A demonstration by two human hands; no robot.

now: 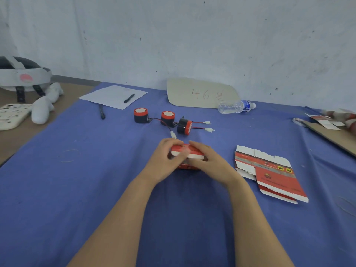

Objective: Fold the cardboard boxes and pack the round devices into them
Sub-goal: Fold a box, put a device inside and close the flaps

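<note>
Left hand (165, 164), right hand (210, 163) grip red box (193, 152); blue cloth (73, 193), scuffed wall (192, 35).

We note, lower left: matt blue cloth (77, 189) | right of centre: smooth printed card, flat boxes (273, 172) | upper centre: glossy red-and-black plastic round devices (140, 115); clear plastic bottle (235, 107); matt cardboard sign (202, 93)

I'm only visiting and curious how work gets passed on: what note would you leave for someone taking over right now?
Left hand and right hand: both grip one red box, partly folded, mid-table.
Three round devices lie unpacked beyond the hands, wires loose.
Flat boxes lie stacked to the right, unfolded.
Done: nothing packed in view.
Left: finish this box, fold the others, pack the devices.
</note>
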